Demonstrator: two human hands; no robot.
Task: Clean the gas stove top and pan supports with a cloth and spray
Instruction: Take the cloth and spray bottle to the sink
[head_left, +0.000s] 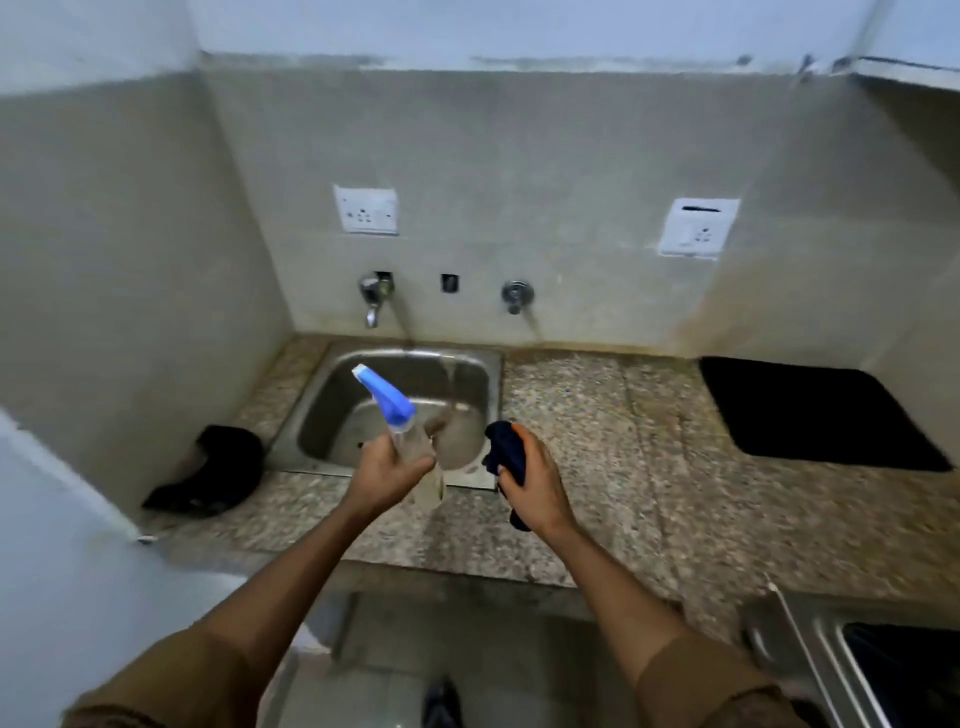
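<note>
My left hand (388, 470) grips a clear spray bottle (410, 447) with a blue and white trigger head, held over the front edge of the steel sink (322, 400). My right hand (535, 480) holds a bunched dark blue cloth (508, 451) with an orange patch, just right of the sink. At the bottom right corner a steel-framed appliance with a dark glass top (831, 665) shows only partly; I cannot tell whether it is the stove. No burners or pan supports are in view.
A speckled granite counter (613, 467) runs along the wall. A black flat mat (815, 415) lies at its right end. A black crumpled object (218, 470) sits left of the sink. Two taps (374, 296) and two wall sockets (366, 210) are on the back wall.
</note>
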